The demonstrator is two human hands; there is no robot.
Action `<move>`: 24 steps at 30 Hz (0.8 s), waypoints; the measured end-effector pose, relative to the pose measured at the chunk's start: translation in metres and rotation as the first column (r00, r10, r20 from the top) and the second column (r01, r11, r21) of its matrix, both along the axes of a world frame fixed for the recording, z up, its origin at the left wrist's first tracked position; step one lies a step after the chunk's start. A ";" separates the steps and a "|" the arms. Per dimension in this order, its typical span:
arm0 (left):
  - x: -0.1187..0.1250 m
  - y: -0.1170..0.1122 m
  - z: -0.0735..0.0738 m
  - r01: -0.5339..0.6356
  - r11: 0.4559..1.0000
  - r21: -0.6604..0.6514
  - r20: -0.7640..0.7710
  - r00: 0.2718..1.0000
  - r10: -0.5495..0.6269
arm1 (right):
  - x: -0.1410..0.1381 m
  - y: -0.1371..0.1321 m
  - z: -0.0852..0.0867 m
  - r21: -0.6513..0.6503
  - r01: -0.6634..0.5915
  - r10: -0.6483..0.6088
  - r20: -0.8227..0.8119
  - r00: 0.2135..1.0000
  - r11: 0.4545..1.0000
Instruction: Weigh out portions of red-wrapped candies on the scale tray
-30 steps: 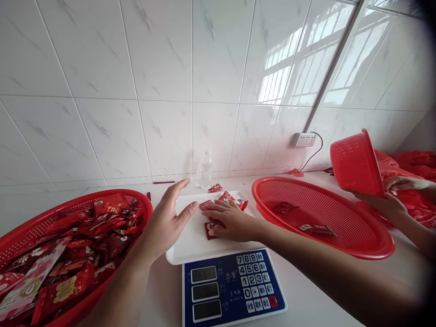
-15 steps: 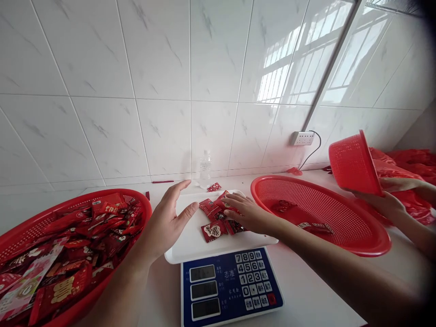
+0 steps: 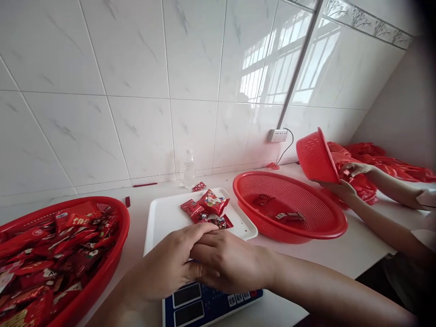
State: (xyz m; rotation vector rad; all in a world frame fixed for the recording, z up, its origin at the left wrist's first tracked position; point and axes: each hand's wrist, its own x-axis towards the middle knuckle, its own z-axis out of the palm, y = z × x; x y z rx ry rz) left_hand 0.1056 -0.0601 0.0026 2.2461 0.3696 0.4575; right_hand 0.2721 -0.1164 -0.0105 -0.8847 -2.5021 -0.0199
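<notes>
My left hand (image 3: 166, 261) and my right hand (image 3: 231, 261) are pressed together over the front edge of a white scale tray (image 3: 161, 218). Their fingers overlap and look closed; whatever lies between them, if anything, is hidden. Just beyond my fingertips, several red snack packets (image 3: 192, 210) lie on the tray, with a brighter multicoloured packet (image 3: 213, 201) on top. Below my hands shows the blue panel of the digital scale (image 3: 218, 303), its keypad mostly covered.
At left stands a red basket (image 3: 123, 222) full of packets. A red oval basket (image 3: 327, 234) holding a few packets sits right of the tray. Behind are a plastic bottle (image 3: 189, 169) and a small packet (image 3: 199, 186). A co-worker's hands hold a tilted red basket (image 3: 315, 156) near red bags (image 3: 391, 161).
My hands, apart over the tray before, have come together nearer me. A multicoloured packet now tops the pile; the front packet is out of sight. The view has shifted right.
</notes>
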 end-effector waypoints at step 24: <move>-0.033 -0.028 0.035 -0.065 0.995 0.079 0.102 0.993 0.056 | 0.046 -0.082 -0.033 0.118 0.405 -0.349 -0.327 0.878 0.907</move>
